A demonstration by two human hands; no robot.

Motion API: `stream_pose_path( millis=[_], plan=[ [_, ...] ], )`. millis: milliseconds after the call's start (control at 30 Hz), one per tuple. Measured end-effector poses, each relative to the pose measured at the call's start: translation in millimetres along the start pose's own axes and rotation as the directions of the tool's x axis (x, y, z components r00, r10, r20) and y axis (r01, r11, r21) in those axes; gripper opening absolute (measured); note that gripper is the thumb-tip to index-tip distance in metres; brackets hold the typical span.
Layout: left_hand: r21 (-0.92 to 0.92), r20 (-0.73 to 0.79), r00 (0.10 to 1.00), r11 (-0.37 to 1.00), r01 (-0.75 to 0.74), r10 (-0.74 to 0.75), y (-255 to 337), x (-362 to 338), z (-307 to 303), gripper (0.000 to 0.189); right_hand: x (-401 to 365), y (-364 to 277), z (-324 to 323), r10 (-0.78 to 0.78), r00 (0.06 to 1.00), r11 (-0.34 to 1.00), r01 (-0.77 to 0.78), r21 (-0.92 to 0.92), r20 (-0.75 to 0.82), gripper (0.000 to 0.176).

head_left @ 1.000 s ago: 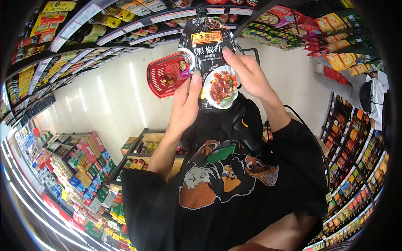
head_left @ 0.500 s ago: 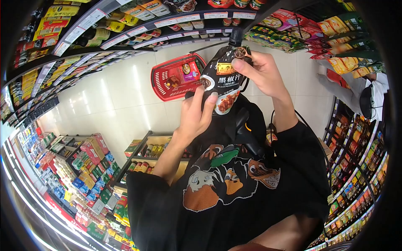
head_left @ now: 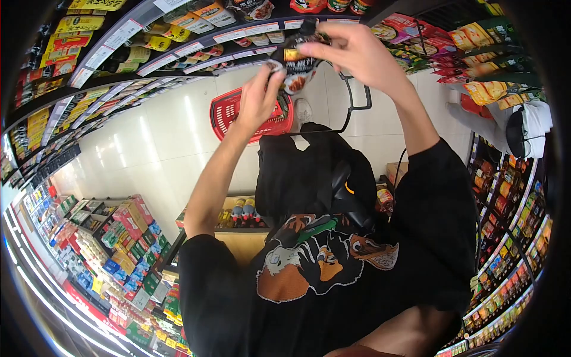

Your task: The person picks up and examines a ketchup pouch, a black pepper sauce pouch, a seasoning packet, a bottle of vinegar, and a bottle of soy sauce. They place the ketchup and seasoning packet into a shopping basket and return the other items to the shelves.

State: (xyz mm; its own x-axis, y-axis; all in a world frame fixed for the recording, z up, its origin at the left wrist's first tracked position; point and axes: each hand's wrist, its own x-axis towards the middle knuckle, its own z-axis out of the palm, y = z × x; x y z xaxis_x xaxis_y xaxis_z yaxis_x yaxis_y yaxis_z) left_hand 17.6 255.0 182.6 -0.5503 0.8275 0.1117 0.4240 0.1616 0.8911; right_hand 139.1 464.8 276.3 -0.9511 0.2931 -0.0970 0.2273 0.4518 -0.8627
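Observation:
A dark spouted pouch of black pepper sauce point(head_left: 302, 66) is held out at arm's length between both hands, its cap end up by the shelf. My left hand point(head_left: 258, 100) has its fingers closed on the pouch's left edge. My right hand point(head_left: 360, 56) grips the upper right part, thumb across the front. The label is smeared by motion. Below the pouch, a red shopping basket point(head_left: 221, 116) stands on the floor, partly covered by my left forearm and hand. What lies inside it is mostly hidden.
Shelves with price tags point(head_left: 247, 31) curve along the front and left. Hanging packets point(head_left: 476, 44) are at the right front. Another person's white garment point(head_left: 535, 122) shows at the right edge. Bottles point(head_left: 242, 209) stand on a low shelf near my legs; stacked boxes point(head_left: 134, 217) are at left.
Both hands have carried the sauce pouch forward, away from my body and slightly left, toward the shelf. My arms are stretched further out, and the pouch looks smaller.

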Motion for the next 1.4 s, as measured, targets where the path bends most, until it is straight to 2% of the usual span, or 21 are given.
stream_pose_path(
  millis=[67, 200, 300, 367, 433, 467, 533, 600, 667, 733, 767, 800, 833, 900, 933, 1000, 1033, 1100, 1267, 1333, 1400],
  plan=[
    [0.016, 0.016, 1.000, 1.000, 0.020, -0.020, -4, 17, -1, 0.019, 12, 12, 7, -0.059, 0.990, 0.991, 0.074, 0.114, -0.129, 0.043],
    [0.033, 0.026, 1.000, 0.999, 0.008, -0.009, -4, 34, -5, 0.020, 23, 6, -4, -0.019, 0.992, 0.997, 0.009, -0.080, -0.124, 0.047],
    [0.043, 0.072, 0.997, 0.999, -0.013, 0.010, -11, 49, -7, 0.022, 27, 2, -10, -0.084, 0.989, 0.990, 0.069, -0.120, -0.120, 0.045],
    [0.164, -0.022, 0.919, 0.908, -0.385, 0.393, -23, 68, -10, 0.026, 30, 7, -10, -0.126, 0.985, 0.983, 0.108, -0.150, -0.118, 0.045],
    [0.194, -0.071, 0.932, 0.921, -0.338, 0.356, -24, 79, -23, 0.032, 36, 19, -6, -0.164, 0.974, 0.946, 0.110, -0.305, -0.158, 0.042],
    [0.222, -0.120, 0.940, 0.931, -0.289, 0.320, -24, 84, -28, 0.040, 39, 23, -3, -0.165, 0.974, 0.946, 0.111, -0.305, -0.157, 0.042],
    [0.208, -0.172, 0.947, 0.949, -0.236, 0.273, -11, 97, -35, 0.045, 44, 29, 4, -0.183, 0.937, 0.950, 0.091, -0.298, -0.297, 0.041],
    [0.191, -0.222, 0.950, 0.965, -0.179, 0.220, -9, 108, -40, 0.051, 51, 34, 1, -0.176, 0.943, 0.949, 0.087, -0.302, -0.281, 0.041],
    [0.467, -0.268, 0.888, 0.856, -0.219, 0.374, -23, 127, -44, 0.056, 56, 26, -1, -0.168, 0.949, 0.949, 0.082, -0.305, -0.265, 0.043],
    [0.514, -0.270, 0.872, 0.827, -0.227, 0.408, -29, 138, -42, 0.058, 64, 0, 0, -0.003, 0.945, 0.971, -0.075, -0.227, -0.326, 0.034],
    [0.332, -0.271, 0.949, 0.941, -0.063, 0.159, -21, 145, -42, 0.057, 67, 0, 2, -0.002, 0.945, 0.971, -0.076, -0.228, -0.326, 0.034],
    [0.146, -0.219, 0.971, 0.981, 0.129, -0.095, -16, 149, -41, 0.055, 72, 1, 3, 0.016, 0.948, 0.968, -0.094, -0.233, -0.318, 0.035],
    [0.145, -0.217, 0.972, 0.981, 0.126, -0.093, -27, 155, -39, 0.055, 76, 2, 4, 0.032, 0.950, 0.964, -0.112, -0.240, -0.312, 0.035],
    [0.251, -0.271, 0.931, 0.952, -0.177, 0.245, -48, 172, -37, 0.043, 79, 3, 10, 0.002, 0.937, 0.972, -0.085, -0.221, -0.350, 0.035],
    [0.250, -0.270, 0.931, 0.952, -0.178, 0.245, -52, 177, -36, 0.043, 81, 4, 12, -0.028, 0.922, 0.978, -0.054, -0.201, -0.386, 0.035],
    [0.185, -0.244, 0.970, 0.982, 0.030, 0.016, -54, 185, -36, 0.026, 85, 7, 14, -0.038, 0.918, 0.975, -0.053, -0.217, -0.395, 0.035],
    [0.184, -0.243, 0.970, 0.982, 0.030, 0.016, -42, 185, -38, 0.026, 87, 8, 16, -0.050, 0.914, 0.972, -0.049, -0.231, -0.403, 0.034],
    [0.077, -0.191, 0.951, 0.962, 0.261, -0.242, -23, 185, -40, 0.022, 88, 10, 19, -0.050, 0.901, 0.973, -0.053, -0.224, -0.430, 0.035],
    [0.045, -0.228, 0.956, 0.979, 0.200, -0.184, -33, 186, -36, 0.022, 80, 4, 22, 0.015, 0.865, 0.967, -0.139, -0.211, -0.502, 0.037],
    [0.063, -0.244, 0.958, 0.983, 0.171, -0.151, -37, 186, -37, 0.023, 76, 0, 22, 0.072, 0.856, 0.997, -0.069, 0.024, -0.512, 0.037],
    [0.130, -0.237, 0.959, 0.973, 0.191, -0.157, -37, 188, -38, 0.027, 77, 1, 24, 0.073, 0.852, 0.997, -0.066, 0.031, -0.519, 0.037]
  ],
)
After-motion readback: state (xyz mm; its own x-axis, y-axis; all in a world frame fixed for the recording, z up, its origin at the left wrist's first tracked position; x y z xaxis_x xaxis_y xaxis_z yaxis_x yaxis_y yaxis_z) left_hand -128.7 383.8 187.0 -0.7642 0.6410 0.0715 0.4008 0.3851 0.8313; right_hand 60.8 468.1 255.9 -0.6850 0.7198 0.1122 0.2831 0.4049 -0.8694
